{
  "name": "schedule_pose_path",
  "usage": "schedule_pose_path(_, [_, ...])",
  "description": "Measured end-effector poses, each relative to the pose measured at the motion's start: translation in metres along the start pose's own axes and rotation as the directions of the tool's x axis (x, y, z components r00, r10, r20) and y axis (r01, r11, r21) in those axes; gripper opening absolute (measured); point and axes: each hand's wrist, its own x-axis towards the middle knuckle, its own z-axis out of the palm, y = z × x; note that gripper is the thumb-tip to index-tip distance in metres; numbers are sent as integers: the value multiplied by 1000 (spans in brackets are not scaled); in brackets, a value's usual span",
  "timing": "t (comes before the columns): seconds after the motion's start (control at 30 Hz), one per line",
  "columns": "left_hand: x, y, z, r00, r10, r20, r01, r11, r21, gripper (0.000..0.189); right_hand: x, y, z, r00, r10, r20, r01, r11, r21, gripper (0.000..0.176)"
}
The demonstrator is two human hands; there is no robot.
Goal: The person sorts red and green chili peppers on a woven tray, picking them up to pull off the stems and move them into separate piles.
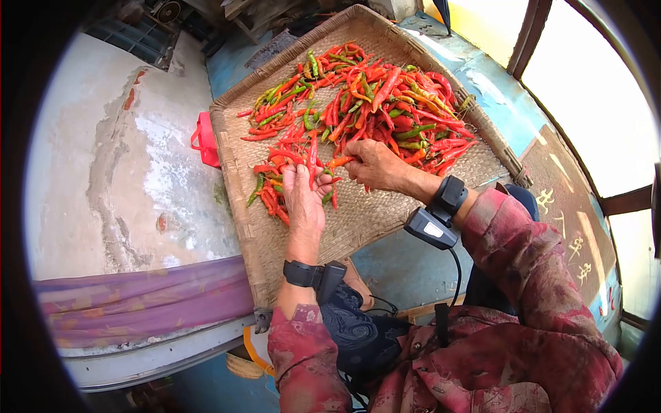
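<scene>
A wide woven bamboo tray (358, 217) lies in front of me with many chili peppers on it. The big heap of red, orange and green peppers (406, 103) fills its right side, and smaller groups spread over the left. My left hand (305, 203) is closed on a red chili pepper (313, 160) that points up from the fingers. Just to its right, my right hand (379, 165) pinches an orange-red chili pepper (339, 162) by one end. Under and beside my left hand sits a small pile of peppers (270, 196), partly covered by it.
A pink plastic container (205, 141) stands against the tray's left edge. Left of it are a worn plaster wall (103, 172) and a purple cloth (151, 299). Bright window panes (592, 89) are on the right. Dark cables (458, 275) hang from my wrist devices.
</scene>
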Motion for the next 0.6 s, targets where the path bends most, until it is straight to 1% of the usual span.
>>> schedule_pose_path(0.03, [1,-1,3,997,32,-67,-31,999,23,20,2,1,0,1000,-1,0,1,1000,-2,15])
schedule_pose_path(0.07, [2,-1,4,989,64,-134,-58,997,48,19,5,3,1,997,6,-72,-5,1000,13,16])
schedule_pose_path(0.1, [4,-3,1,989,64,-136,-59,997,47,19,5,0,1,990,12,-143,-8,1000,29,18])
schedule_pose_path(0.13, [6,-3,-4,991,73,-117,-66,996,61,19,4,-3,1,990,11,-140,-7,1000,31,18])
schedule_pose_path(0.17, [8,-3,-8,992,80,-96,-73,995,75,19,2,-5,-1,990,98,-101,-72,969,237,19])
schedule_pose_path(0.2, [5,-2,-7,992,81,-96,-74,994,76,19,1,-8,-2,983,175,-46,-139,893,428,21])
schedule_pose_path(0.23, [2,-2,-5,999,28,25,-30,997,77,19,3,-5,0,988,156,9,-140,859,492,23])
schedule_pose_path(0.27, [-1,-4,-2,989,-29,147,17,996,83,19,2,-4,1,988,158,5,-140,859,493,23])
schedule_pose_path(0.3, [-6,-3,6,973,-51,226,27,993,112,18,-1,-8,1,986,156,64,-167,841,515,23])
schedule_pose_path(0.33, [-10,-3,14,973,-54,226,30,993,111,18,-4,-9,2,980,152,125,-195,822,534,24])
schedule_pose_path(0.4, [-15,-1,27,984,-52,173,29,990,135,19,-2,-5,3,978,170,120,-208,812,546,25])
schedule_pose_path(0.43, [-6,-8,15,975,28,222,-63,986,152,21,-2,-8,2,979,190,72,-197,801,565,25])
schedule_pose_path(0.47, [-1,-5,7,974,27,223,-62,987,151,21,-3,-13,-1,977,210,25,-185,791,584,24])
schedule_pose_path(0.5, [5,0,-3,995,9,100,-34,966,256,23,-3,-16,-4,970,244,-2,-200,800,565,23])
schedule_pose_path(0.53, [10,5,-11,1000,3,-25,6,935,354,25,-2,-16,-6,970,244,-4,-199,800,566,23])
schedule_pose_path(0.6, [17,11,-31,968,150,-201,13,769,639,29,0,-14,-11,979,201,-21,-152,800,581,20])
